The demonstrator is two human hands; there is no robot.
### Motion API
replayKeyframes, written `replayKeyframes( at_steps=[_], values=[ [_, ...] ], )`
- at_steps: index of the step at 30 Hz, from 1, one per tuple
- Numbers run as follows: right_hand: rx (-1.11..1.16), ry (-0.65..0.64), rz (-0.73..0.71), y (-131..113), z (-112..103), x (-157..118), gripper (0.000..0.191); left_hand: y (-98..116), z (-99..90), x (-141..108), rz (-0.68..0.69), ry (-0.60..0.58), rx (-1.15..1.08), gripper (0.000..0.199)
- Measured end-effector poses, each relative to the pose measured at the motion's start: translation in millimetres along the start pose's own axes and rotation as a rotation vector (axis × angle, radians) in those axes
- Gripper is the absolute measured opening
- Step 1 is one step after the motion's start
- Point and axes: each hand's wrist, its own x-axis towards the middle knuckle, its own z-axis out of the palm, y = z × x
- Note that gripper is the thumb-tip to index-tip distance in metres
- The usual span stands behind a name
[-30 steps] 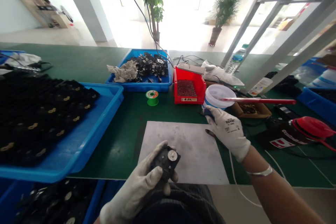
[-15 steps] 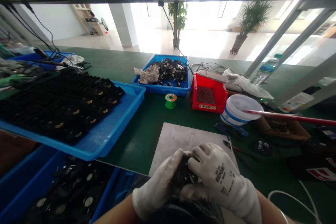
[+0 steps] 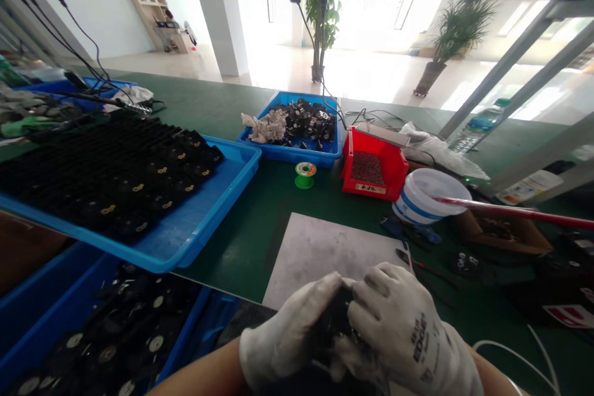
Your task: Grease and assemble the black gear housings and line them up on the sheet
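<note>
Both hands wear white gloves and meet low in the view, over the near edge of a pale sheet (image 3: 320, 253). Between them is a black part (image 3: 338, 315), mostly covered by the fingers and blurred. My left hand (image 3: 294, 328) is wrapped along its left side. My right hand (image 3: 399, 322) has its fingers curled over the part's right side, with the lower fingers smeared by motion. Rows of black parts (image 3: 116, 179) lie in a blue tray (image 3: 218, 210) at the left.
Behind the sheet are a green spool (image 3: 305, 176), a red bin (image 3: 399, 173) and a blue tray of small parts (image 3: 297, 153). A white bucket (image 3: 417, 198) with a red rod across it stands at the right. A blue crate (image 3: 185, 334) of black discs sits lower left.
Both hands have shifted slightly right and down in the view, still around the black part. The right hand has turned a little. The background has shifted slightly with the camera.
</note>
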Motion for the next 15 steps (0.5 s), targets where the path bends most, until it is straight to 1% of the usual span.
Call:
replayKeyframes(
  at_steps=[2,4,6,7,9,12,13,15],
  values=[
    [-0.026,-0.031,-0.009,3.4,-0.3,-1.8,0.052,11.8,3.0,9.5,-0.093,-0.049,-0.097,0.041],
    [-0.053,-0.057,-0.022,5.3,-0.6,-2.7,0.050,16.5,5.9,18.9,-0.216,-0.106,-0.187,0.042],
    [-0.070,-0.067,-0.035,5.4,-1.2,-3.0,0.051,14.7,8.9,25.3,-0.328,-0.100,-0.270,0.045],
    [-0.070,-0.070,-0.038,4.9,-1.5,-3.0,0.050,12.4,10.5,26.9,-0.355,-0.082,-0.290,0.048],
    [-0.051,-0.099,-0.041,3.2,-2.6,-2.9,0.044,7.3,13.2,26.7,-0.377,-0.047,-0.311,0.053],
    [-0.013,-0.176,-0.038,1.4,-4.3,-2.7,0.028,3.8,16.1,21.8,-0.415,-0.063,-0.371,0.052],
    [-0.006,-0.186,-0.034,1.4,-4.7,-2.4,0.026,4.2,16.9,20.0,-0.423,-0.059,-0.391,0.050],
    [0.000,-0.164,-0.014,1.9,-4.9,-1.7,0.028,6.7,19.3,17.8,-0.407,-0.024,-0.403,0.049]
  ],
)
